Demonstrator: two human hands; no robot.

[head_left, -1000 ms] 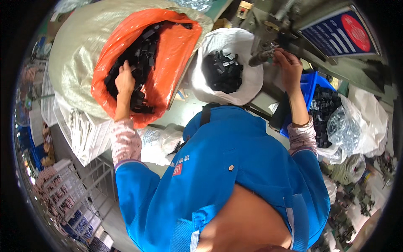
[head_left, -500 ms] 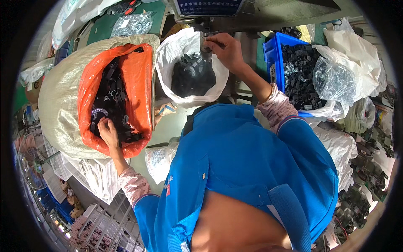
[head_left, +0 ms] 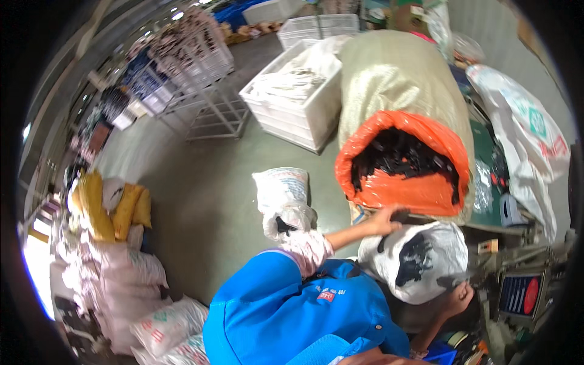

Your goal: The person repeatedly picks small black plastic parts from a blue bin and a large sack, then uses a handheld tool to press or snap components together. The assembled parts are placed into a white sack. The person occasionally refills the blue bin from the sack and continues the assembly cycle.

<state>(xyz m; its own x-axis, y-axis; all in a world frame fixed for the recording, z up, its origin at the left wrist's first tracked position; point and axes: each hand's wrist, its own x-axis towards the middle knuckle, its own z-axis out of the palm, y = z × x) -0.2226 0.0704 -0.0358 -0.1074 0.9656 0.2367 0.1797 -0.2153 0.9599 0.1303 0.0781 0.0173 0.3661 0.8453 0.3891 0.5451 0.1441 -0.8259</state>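
My left hand (head_left: pixel 383 222) is between the orange-lined sack and the white bag, a small black plastic piece (head_left: pixel 400 215) at its fingertips; the piece is blurred. My right hand (head_left: pixel 458 298) has its fingers curled together by the machine, past the white bag's rim; what they hold, if anything, is hidden. The white bag (head_left: pixel 380 252) stands open in front of me with black pieces (head_left: pixel 415 258) inside. Beyond my left hand, the orange liner (head_left: pixel 395 191) of a big woven sack (head_left: pixel 401 73) gapes over a heap of black plastic parts (head_left: pixel 401 152).
The machine (head_left: pixel 520 295) rises at the right, close to my right hand. A small white sack (head_left: pixel 281 190) stands on the floor left of my left arm. Behind it are a white crate (head_left: pixel 298 125) and a metal rack (head_left: pixel 210 115). Stacked sacks (head_left: pixel 128 274) line the left.
My view has swung to the left. My left hand has come out of the orange-lined sack to beside the white bag. My right hand remains near the machine.
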